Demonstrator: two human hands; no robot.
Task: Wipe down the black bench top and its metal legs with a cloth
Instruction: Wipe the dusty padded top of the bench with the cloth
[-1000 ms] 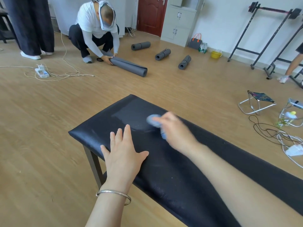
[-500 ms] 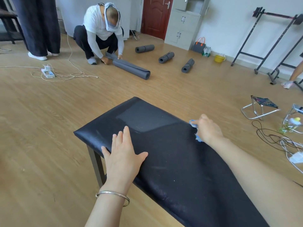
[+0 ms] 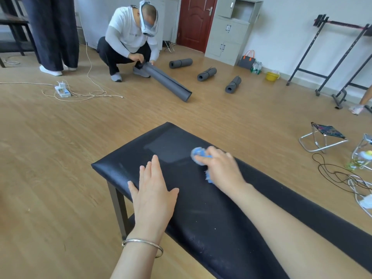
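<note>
The black padded bench top (image 3: 211,214) runs from the centre of the head view down to the lower right. One grey metal leg (image 3: 118,208) shows under its near left corner. My left hand (image 3: 153,190) lies flat on the top near the left end, fingers straight and spread. My right hand (image 3: 219,168) grips a bunched blue cloth (image 3: 198,155) and presses it on the bench top, a little right of a dull rectangular patch. Most of the cloth is hidden under my fingers.
A person (image 3: 128,37) crouches on the wooden floor beyond, holding a grey rolled mat (image 3: 169,83). Three more rolled mats (image 3: 207,74) lie behind. A power strip with cords (image 3: 62,91) sits left. Folding stools (image 3: 324,137), cables and metal racks (image 3: 332,63) stand right.
My right hand swept the cloth to the bench's far right edge, then back left toward the middle. My left hand stayed flat in place.
</note>
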